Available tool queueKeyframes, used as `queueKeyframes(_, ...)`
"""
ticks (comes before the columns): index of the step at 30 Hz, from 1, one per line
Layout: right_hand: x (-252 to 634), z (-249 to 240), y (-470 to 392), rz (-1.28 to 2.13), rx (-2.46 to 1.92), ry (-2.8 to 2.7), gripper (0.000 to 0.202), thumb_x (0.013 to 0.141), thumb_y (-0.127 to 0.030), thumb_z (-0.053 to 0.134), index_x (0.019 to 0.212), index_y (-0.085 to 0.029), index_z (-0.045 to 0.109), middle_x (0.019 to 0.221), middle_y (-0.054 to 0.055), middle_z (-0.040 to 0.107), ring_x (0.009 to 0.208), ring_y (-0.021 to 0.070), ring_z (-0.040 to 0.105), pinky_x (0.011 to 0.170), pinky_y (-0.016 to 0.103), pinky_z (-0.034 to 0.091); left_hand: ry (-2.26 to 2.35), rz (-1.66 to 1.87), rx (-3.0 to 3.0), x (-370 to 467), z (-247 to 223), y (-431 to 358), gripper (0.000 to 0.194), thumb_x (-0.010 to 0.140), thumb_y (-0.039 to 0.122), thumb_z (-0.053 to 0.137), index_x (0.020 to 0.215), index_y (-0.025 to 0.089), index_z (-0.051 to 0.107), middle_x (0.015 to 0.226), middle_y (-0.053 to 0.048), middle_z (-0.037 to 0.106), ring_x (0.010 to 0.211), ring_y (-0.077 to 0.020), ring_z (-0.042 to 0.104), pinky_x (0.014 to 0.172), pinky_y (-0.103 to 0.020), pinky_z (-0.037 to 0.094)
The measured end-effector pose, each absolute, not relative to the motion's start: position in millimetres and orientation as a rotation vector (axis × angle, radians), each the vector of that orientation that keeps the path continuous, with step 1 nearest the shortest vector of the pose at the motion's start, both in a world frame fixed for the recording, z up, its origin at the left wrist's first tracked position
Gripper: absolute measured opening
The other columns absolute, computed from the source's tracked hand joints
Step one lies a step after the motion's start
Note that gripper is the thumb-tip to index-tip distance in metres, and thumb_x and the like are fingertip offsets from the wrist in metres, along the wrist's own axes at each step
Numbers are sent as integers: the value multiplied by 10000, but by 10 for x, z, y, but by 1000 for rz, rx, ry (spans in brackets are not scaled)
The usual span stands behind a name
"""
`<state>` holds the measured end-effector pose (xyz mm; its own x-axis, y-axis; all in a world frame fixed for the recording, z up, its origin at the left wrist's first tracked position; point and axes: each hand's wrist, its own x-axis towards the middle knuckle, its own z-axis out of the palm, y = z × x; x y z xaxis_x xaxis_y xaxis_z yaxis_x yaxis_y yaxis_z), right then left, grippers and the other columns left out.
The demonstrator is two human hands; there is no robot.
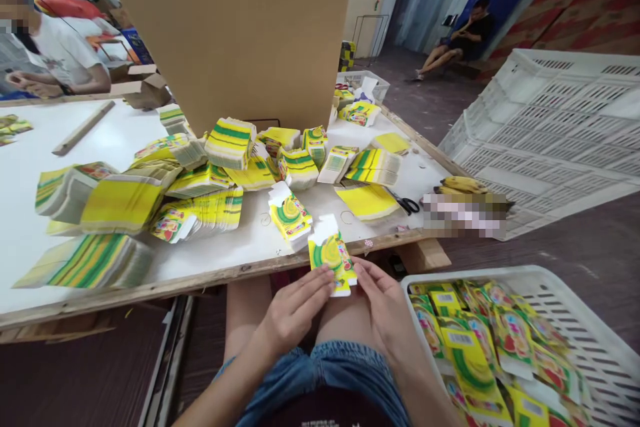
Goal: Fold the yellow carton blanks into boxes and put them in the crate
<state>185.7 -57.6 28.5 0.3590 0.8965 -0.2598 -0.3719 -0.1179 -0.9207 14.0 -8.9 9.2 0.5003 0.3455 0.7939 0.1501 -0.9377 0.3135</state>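
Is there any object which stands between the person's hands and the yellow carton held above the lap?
Nothing visible does: the left hand and right hand both touch the yellow carton directly. The nearest carton stack lies beyond it, on the table.

Yellow-and-green carton (326,250) held in left hand (293,310) and right hand (383,293), above the lap (343,327). On the white table (117,140), stacks of flat cartons (230,145) and, beside them, black-handled scissors (411,206); at lower right, white basket (593,333) of yellow packs (467,350).
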Motion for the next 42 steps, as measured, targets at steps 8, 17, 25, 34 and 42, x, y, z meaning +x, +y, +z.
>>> queueKeyframes(8,1962,270,-769,990,-1408,-540,363,723,-428,770,995,-198,700,939,61,753,879,216,687,800,315,544,558,1284,1797,319,101,-253,462,883,199,601,1340,201,534,1452,-169,482,1366,-309,421,1103,-477,402)
queueKeyframes(17,1724,160,-738,1227,-1222,-630,260,743,-391,770,907,-193,729,899,71,755,866,207,681,820,328,525,447,828,710,333,274,-198,458,802,437,689,1165,158,682,1229,-149,678,1231,-332,562,1053,-436,436)
queueKeyframes(25,1743,189,-758,1226,-1296,-723,336,753,-437,756,960,-174,723,915,93,749,853,228,665,792,347,518,507,897,733,362,248,-227,389,789,380,716,1102,149,710,1086,-136,736,1076,-294,657,948,-380,500)
queueKeyframes(34,1652,144,-741,1162,-1374,-839,277,819,-452,676,788,-180,630,760,47,705,683,190,624,630,292,515,796,1008,878,401,84,-198,353,832,390,664,1104,168,628,1027,-77,739,945,-227,684,817,-314,537)
queueKeyframes(42,1735,189,-681,1028,-1302,-1054,397,859,-325,644,1224,-224,525,1055,79,677,857,197,654,787,326,534,779,937,1061,246,285,-226,672,866,264,634,1400,249,227,1124,-110,689,1002,-221,668,852,-333,513)
